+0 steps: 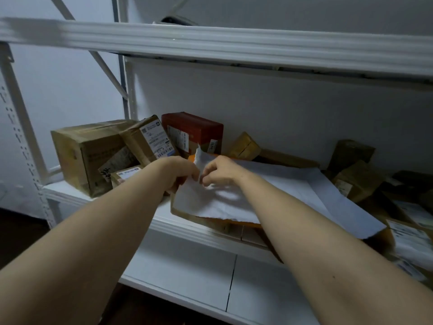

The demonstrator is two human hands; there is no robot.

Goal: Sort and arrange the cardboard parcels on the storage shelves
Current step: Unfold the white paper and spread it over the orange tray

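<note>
Pinching the torn top edge of the white paper sheet (pixel 269 191) with the left hand (pixel 181 171) and the right hand (pixel 222 171), both with fingers curled onto the paper and knuckles nearly touching. Holding that edge raised, with the rest of the sheet lying across a flat cardboard parcel (pixel 210 220) on the middle shelf (pixel 187 233), near its front rim. Showing an orange strip (pixel 243 224) under the sheet's front edge.

Sitting behind and to the left of the hands, a big brown box (pixel 86 156), touching a taped box (pixel 138 137) leaning against it and carrying a white shipping label (pixel 155 140) with barcodes, the print too small for reading. Standing just beside that, a red box (pixel 194 127) wearing a white label on its front and a narrow tag (pixel 212 144) reading something like "3011", the digits being blurred. Resting in front of the big box, a small labelled box (pixel 127 173), with black handwritten marks (pixel 106 172) on the cardboard beside it, not legible. Lying behind the sheet, a small brown parcel (pixel 244 146). Crowding the right end of the shelf, more brown parcels (pixel 356 179) with white labels, their text unreadable.
</note>
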